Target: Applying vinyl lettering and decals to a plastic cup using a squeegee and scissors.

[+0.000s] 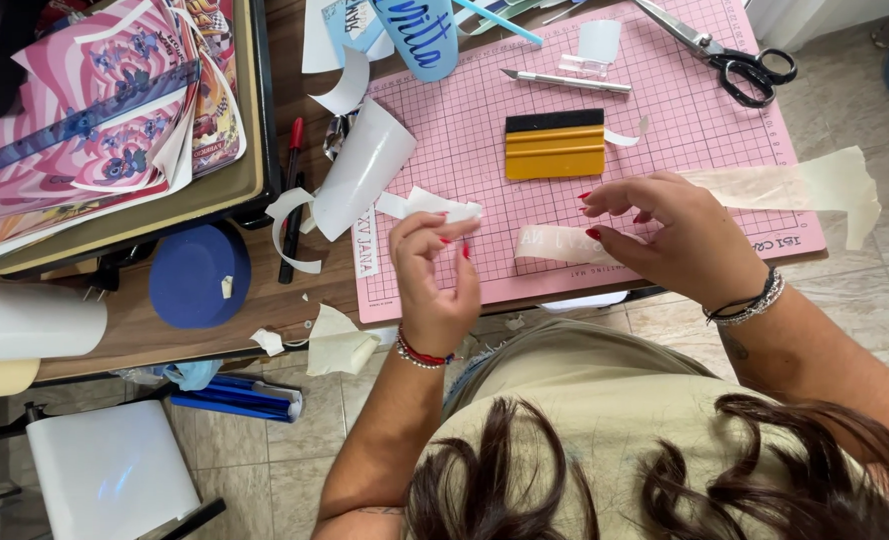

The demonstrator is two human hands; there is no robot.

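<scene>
While right hand (680, 235) covers it, tape strip (555, 243) blurs.

Wooden table (155, 335) carries pink cutting mat (685, 150), blue cap (198, 277), paper scraps (337, 340).

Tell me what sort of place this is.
Probably a small craft or vinyl-decal workspace. A pink gridded cutting mat covers the desk, with a yellow squeegee, a craft knife and scissors on it, and backing-paper scraps lie about.

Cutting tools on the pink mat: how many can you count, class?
2. A pair of black-handled scissors lies at the mat's top right corner; a silver craft knife lies above the yellow squeegee. Others may be hidden under paper.
</scene>
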